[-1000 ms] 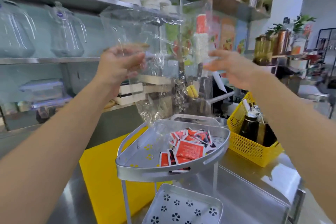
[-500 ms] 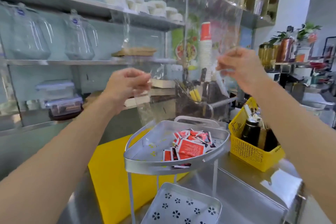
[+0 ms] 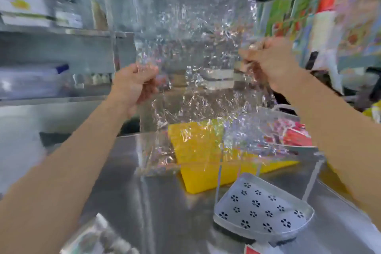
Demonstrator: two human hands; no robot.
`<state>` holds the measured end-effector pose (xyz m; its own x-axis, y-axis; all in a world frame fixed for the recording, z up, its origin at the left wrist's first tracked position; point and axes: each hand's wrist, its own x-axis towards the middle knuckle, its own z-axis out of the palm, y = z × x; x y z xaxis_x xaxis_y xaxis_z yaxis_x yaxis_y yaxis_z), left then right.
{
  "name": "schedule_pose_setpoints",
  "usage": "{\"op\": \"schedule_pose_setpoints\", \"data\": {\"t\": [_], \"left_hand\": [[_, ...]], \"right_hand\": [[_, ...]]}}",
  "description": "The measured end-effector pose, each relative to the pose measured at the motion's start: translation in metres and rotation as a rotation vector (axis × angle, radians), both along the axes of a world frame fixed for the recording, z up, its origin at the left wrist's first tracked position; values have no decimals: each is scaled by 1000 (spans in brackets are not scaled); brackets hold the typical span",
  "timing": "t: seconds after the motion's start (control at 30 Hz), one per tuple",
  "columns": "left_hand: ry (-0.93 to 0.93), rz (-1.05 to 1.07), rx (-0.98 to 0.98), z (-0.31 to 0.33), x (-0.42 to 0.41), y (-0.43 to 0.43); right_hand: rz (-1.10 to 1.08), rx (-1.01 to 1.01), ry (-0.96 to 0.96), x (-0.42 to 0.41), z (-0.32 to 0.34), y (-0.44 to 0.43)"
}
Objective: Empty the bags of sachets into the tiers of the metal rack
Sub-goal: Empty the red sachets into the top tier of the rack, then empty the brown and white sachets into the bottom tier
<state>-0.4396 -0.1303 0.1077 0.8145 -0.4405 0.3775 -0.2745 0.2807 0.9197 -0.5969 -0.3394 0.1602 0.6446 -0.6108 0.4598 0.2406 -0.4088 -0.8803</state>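
I hold a clear, crinkled plastic bag [image 3: 195, 57] spread wide in front of me, and it looks empty. My left hand [image 3: 135, 86] grips its left edge and my right hand [image 3: 270, 64] grips its right edge, higher up. Behind the bag at the right stands the metal rack; its top tier [image 3: 309, 148] holds red sachets [image 3: 292, 134], seen partly through the plastic. The rack's bottom tier [image 3: 261, 210], with flower-shaped holes, holds nothing. A second bag with dark sachets [image 3: 99, 239] lies at the lower left on the counter.
A yellow board [image 3: 198, 150] lies on the steel counter [image 3: 148, 202] behind the rack. Shelves with containers fill the back wall. A red and white packet corner [image 3: 253, 250] shows at the bottom edge. The picture is motion-blurred.
The view has swung left and down, so the rack now sits at the right. Both hands have pulled the bag flat and wide, away from above the top tier.
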Motion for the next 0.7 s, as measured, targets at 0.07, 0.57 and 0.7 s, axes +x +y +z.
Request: {"op": "schedule_pose_setpoints", "data": {"t": [0.07,0.57,0.7], "left_hand": [[59,98,64,-39,16,31],[498,248,451,-292,14,89],[466,198,714,-327,-1,75]], "right_hand": [[6,-16,114,28,-31,24],[-186,-880,1120,107,-311,86],[-189,-917,1234,93,-343,79]]}}
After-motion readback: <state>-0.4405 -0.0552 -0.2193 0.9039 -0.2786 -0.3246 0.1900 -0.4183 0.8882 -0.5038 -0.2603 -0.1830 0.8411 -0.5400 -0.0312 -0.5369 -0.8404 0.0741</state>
